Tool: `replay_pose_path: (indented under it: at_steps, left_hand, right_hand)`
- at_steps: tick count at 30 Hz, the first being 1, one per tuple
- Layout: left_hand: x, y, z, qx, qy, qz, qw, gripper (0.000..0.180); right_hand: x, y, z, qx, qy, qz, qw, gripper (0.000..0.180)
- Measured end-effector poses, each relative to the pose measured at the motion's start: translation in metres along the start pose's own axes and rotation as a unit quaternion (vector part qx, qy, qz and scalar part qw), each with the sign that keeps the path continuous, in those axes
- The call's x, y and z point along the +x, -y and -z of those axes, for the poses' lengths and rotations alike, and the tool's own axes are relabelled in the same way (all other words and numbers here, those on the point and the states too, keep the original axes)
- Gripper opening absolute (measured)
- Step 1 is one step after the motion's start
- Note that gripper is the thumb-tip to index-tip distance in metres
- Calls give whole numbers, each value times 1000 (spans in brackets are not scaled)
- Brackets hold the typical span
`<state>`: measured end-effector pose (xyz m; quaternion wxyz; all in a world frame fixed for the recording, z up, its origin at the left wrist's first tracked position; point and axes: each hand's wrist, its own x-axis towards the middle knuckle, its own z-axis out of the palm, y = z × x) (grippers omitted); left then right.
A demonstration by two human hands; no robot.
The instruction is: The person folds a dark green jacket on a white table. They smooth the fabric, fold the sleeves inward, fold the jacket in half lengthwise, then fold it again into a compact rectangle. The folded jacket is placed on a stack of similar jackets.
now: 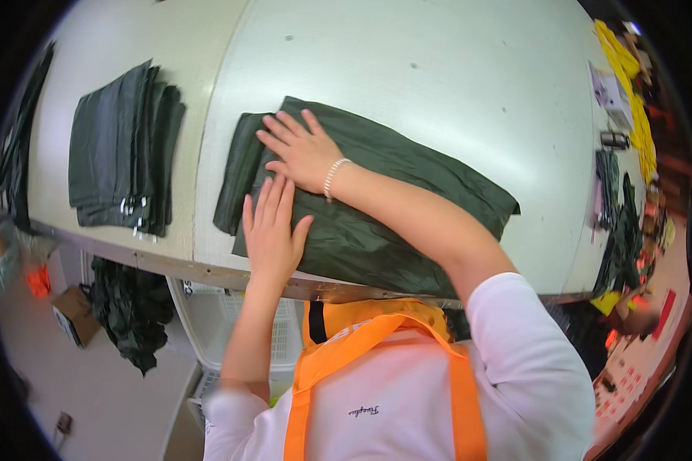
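Observation:
A dark green piece of thin fabric point(407, 192) lies spread on the pale worktable point(438, 46), with its left end doubled over in layers. My left hand point(273, 230) rests flat on the cloth near that end, fingers straight and pointing away from me. Reaching across from the right, my right hand point(304, 154) presses on the fabric just beyond it with the fingers spread; a white coiled band point(334, 178) circles that wrist. Neither hand grips anything. My right forearm covers part of the cloth.
A stack of folded dark green pieces point(119, 154) sits on the table at the left. Below the front edge stands a white plastic crate point(215, 323), and dark cloth point(131, 307) hangs nearby. A box point(611, 96), a dark can point(615, 140) and more cloth lie at the right.

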<state>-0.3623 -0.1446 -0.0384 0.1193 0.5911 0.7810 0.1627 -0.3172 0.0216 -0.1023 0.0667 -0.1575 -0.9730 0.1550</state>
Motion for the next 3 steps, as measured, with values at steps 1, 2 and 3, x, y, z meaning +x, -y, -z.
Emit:
replay_pose_path:
  at_steps: [1, 2, 3]
  left_hand:
    - [9, 4, -19, -8, 4, 17, 1000, 77]
    - [12, 15, -39, 10, 15, 9, 1000, 79]
    - [10, 23, -61, 46, 15, 14, 999, 87]
  right_hand:
    - [1, -3, -8, 10, 10, -1, 1000, 58]
    - [2, -11, -10, 16, 18, -2, 1000, 59]
    - [4, -21, -15, 75, 48, -3, 996, 59]
